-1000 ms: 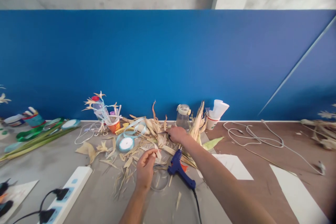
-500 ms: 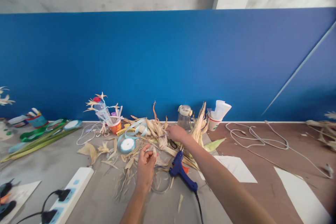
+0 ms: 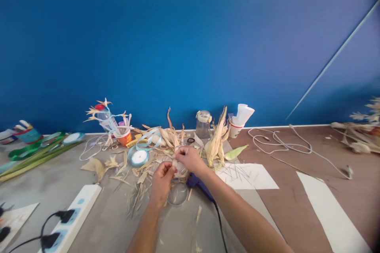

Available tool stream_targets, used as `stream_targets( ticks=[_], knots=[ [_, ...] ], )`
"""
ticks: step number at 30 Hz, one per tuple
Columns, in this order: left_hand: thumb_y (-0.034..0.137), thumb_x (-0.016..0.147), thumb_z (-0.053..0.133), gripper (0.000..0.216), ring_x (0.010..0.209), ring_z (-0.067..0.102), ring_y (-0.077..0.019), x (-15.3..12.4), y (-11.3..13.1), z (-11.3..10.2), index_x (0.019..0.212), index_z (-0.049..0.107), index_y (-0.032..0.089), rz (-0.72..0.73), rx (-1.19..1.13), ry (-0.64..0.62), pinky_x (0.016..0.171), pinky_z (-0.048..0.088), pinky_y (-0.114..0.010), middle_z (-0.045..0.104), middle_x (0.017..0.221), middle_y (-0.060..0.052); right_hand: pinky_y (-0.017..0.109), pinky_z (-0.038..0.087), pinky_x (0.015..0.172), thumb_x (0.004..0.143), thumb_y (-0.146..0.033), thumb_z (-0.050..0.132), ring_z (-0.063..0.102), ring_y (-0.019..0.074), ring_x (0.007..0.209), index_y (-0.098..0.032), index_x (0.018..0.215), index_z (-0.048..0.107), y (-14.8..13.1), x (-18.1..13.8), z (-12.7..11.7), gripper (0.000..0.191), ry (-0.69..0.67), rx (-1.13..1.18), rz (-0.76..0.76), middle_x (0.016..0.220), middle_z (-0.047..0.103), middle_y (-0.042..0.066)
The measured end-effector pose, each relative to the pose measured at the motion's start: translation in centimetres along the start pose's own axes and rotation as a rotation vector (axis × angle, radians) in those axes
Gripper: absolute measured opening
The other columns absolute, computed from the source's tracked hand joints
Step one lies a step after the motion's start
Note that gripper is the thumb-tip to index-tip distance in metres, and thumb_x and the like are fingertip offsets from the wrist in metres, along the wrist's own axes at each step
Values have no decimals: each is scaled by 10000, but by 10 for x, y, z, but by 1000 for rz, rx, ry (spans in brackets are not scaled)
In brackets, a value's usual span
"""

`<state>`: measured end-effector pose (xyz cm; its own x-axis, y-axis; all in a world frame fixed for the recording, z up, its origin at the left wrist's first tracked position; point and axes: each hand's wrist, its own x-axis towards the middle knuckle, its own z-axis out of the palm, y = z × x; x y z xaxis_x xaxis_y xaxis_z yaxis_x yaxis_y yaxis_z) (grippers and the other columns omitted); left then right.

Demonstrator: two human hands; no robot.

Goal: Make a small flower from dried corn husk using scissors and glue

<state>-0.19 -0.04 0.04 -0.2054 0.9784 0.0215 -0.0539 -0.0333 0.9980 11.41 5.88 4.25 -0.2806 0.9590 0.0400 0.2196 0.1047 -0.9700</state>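
Observation:
My left hand pinches a small pale strip of dried corn husk between thumb and fingers. Right above it, my right hand is closed, its fingertips meeting the top of the strip; whatever they grip is too small to make out. A blue glue gun lies partly hidden under my right forearm. Behind both hands spreads a heap of dried husk. To the left of it rests a spool of light blue ribbon. A clear ring-shaped object is beside my left wrist.
A white power strip with black plugs lies at front left. Along the blue partition stand an orange cup, a clear jar, upright husks and a paper cup. White paper and a white cable lie right.
My right hand has come back from the husk heap to my left hand, and the two now meet at the husk strip. The view has tilted down and turned slightly right.

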Motion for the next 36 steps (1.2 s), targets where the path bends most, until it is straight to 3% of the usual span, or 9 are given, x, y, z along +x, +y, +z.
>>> stream_targets(
  ticks=[4, 7, 12, 18, 22, 25, 27, 32, 36],
  knots=[
    [409, 689, 632, 238, 532, 472, -122, -1, 4, -3, 689, 576, 178, 26, 20, 26, 540, 375, -237, 558, 566, 15, 195, 301, 463, 702, -296, 554, 363, 70, 448, -160, 577, 533, -5, -6, -1, 186, 39, 143, 67, 465, 422, -72],
    [426, 690, 634, 255, 532, 458, -117, -2, 5, -3, 696, 572, 178, 23, 3, 45, 535, 359, -230, 538, 565, 22, 200, 337, 498, 694, -317, 567, 427, 81, 500, -155, 719, 586, -5, -21, 1, 165, 30, 217, 56, 556, 498, -55],
    [415, 673, 651, 248, 518, 450, -108, -6, 10, 3, 705, 581, 180, -8, -19, -104, 515, 345, -221, 538, 563, 26, 205, 307, 507, 692, -257, 543, 389, 83, 510, -165, 573, 512, 4, -41, 4, 154, 113, 63, -6, 515, 442, -56],
    [371, 664, 631, 202, 504, 459, -115, -8, 6, 10, 674, 557, 183, -2, 16, -175, 504, 351, -227, 555, 548, 15, 211, 237, 467, 728, -317, 506, 297, 73, 463, -188, 571, 405, 5, -45, -30, 228, 276, 248, 30, 480, 344, -76],
    [406, 741, 536, 220, 517, 470, -128, -4, 0, 2, 695, 554, 191, 42, 247, -157, 528, 355, -237, 522, 534, 31, 209, 266, 493, 758, -350, 510, 333, 74, 476, -184, 604, 431, 2, -55, -52, 240, 101, 244, 52, 496, 396, -67],
    [386, 810, 440, 235, 542, 490, -143, 0, 1, -11, 715, 553, 203, 96, 530, -61, 556, 359, -243, 492, 527, 41, 212, 283, 507, 771, -331, 503, 371, 80, 493, -182, 591, 438, 6, -62, -50, 242, 1, 113, 66, 510, 425, -57],
    [356, 816, 446, 204, 592, 517, -150, 4, 3, -19, 754, 572, 208, 138, 738, -11, 587, 362, -248, 554, 604, 21, 214, 298, 520, 780, -315, 492, 403, 87, 511, -180, 573, 434, 10, -65, -43, 254, -69, 35, 56, 519, 454, -46],
    [202, 801, 463, 184, 826, 580, -181, 3, 7, -22, 814, 646, 209, 230, 1113, -192, 719, 368, -268, 657, 880, -51, 214, 318, 538, 800, -292, 467, 426, 92, 528, -181, 568, 428, 19, -60, -32, 260, -63, -36, -6, 529, 456, -45],
    [135, 784, 442, 250, 777, 609, -187, 2, 9, -21, 791, 674, 228, 113, 1229, -279, 746, 346, -289, 695, 771, -27, 212, 324, 538, 800, -295, 468, 427, 92, 522, -183, 570, 422, 24, -54, -35, 260, -17, -35, -10, 521, 446, -51]
  ],
)
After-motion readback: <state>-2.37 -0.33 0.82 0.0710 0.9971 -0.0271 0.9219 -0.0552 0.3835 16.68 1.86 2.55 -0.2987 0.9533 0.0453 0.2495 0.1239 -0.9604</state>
